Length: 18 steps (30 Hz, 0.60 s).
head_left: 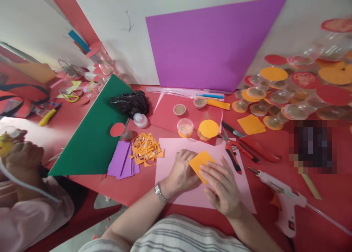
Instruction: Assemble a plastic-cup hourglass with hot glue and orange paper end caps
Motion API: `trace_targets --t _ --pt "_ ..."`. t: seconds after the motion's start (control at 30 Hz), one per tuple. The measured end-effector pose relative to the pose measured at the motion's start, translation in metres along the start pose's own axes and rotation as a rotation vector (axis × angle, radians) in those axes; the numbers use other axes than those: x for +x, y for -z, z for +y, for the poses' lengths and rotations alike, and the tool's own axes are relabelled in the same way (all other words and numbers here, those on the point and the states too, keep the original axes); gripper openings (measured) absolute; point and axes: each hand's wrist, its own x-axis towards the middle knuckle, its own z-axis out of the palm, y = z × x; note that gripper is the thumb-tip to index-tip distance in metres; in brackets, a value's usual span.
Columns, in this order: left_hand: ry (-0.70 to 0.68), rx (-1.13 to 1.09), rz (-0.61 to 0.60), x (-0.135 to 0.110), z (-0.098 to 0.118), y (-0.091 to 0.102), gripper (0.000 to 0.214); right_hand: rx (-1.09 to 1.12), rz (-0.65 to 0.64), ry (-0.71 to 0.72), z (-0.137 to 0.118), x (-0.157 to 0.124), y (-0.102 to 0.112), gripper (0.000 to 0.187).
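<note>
A small orange paper square (202, 159) is held tilted over a pink sheet (189, 199). My left hand (182, 171), wearing a silver wristwatch, is closed at the square's lower left side; its fingertips are partly hidden. Long fingers of my right hand (221, 186) lie across the square's right part, with the thumb lower down and apart from it. Just beyond the hands stand a clear plastic cup (185, 128) and another cup topped by an orange paper disc (209, 129). Curled orange paper scraps (145, 149) are heaped to the left, beside purple paper pieces (122, 162).
Red-handled pruning shears (233, 154) and a glue gun (280, 193) lie on the right. Many disc-topped plastic cups (275, 98) are stacked behind them. A green board (90, 134) leans at left, near a black plastic bag (132, 102). Another person's hands (24, 156) work beyond it.
</note>
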Motion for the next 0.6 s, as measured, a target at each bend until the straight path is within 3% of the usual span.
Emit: trace_targets --t 0.2,0.4,0.6 --pt "-0.017 0.031 0.037 -0.002 0.003 0.001 0.025 -0.043 0.056 0.023 0.006 0.004 0.007 0.033" --pt "0.007 0.044 0.067 -0.002 0.003 0.002 0.043 -0.102 0.249 -0.145 0.023 0.005 0.015 0.040" --pt "-0.005 0.011 0.103 -0.003 -0.001 0.001 0.042 -0.060 0.125 -0.051 0.014 0.001 0.004 0.047"
